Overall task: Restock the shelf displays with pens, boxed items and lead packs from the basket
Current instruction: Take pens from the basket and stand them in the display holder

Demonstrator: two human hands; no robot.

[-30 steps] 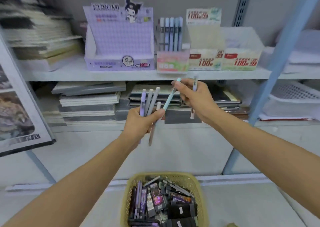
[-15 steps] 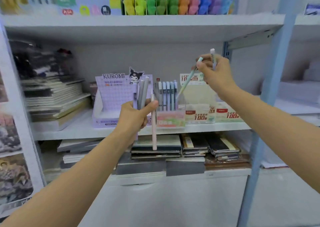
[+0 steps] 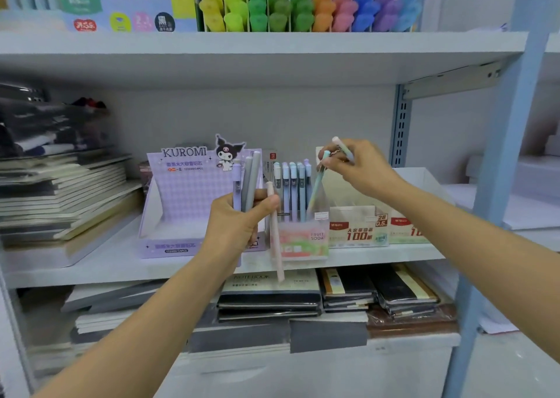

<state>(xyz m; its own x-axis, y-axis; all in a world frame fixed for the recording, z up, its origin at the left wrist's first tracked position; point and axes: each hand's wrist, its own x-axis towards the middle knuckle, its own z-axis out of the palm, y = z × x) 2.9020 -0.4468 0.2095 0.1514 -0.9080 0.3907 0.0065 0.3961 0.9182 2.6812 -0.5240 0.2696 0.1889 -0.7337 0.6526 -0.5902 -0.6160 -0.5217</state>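
**Shelf restock, head view, item list**

1. L hand (image 3: 239, 224): fist clenched round a bunch of pens, held in front of the mid shelf (image 3: 91, 264). Bunch = 1 lilac pen (image 3: 236, 185) and 2 grey pens (image 3: 251, 182), upright, tops above the knuckles. Also 1 pink pen (image 3: 275, 231), pinned under the thumb, hanging down and slightly tilted, lower end over the notebooks (image 3: 269, 294) on the shelf below.
2. R hand (image 3: 360, 170): fingers grasp 2 pens. The mint pen (image 3: 316, 185) slants down-left, its lower end at the right end of the pen row, inside the clear holder as far as can be seen. The pale pen (image 3: 344, 149) lies across the top of the fingers, pinkish end pointing up-left.
3. FRUIT SODA pen display (image 3: 303, 240): on mid shelf, centre. Holds a row of blue pens (image 3: 292, 185), upright, side by side.
4. KUROMI display box (image 3: 185, 191): purple check, just left of the pen display, partly behind the L hand. Contents can't be seen.
5. Lead-pack boxes (image 3: 357, 231): 2 boxes marked "100", just right of the pen display, under the R wrist.
6. Notebook stack (image 3: 60, 191): far left of mid shelf.
7. Top shelf: rack of coloured markers (image 3: 303, 6), yellow through blue.
8. Blue upright post (image 3: 500, 185): right of the shelving.
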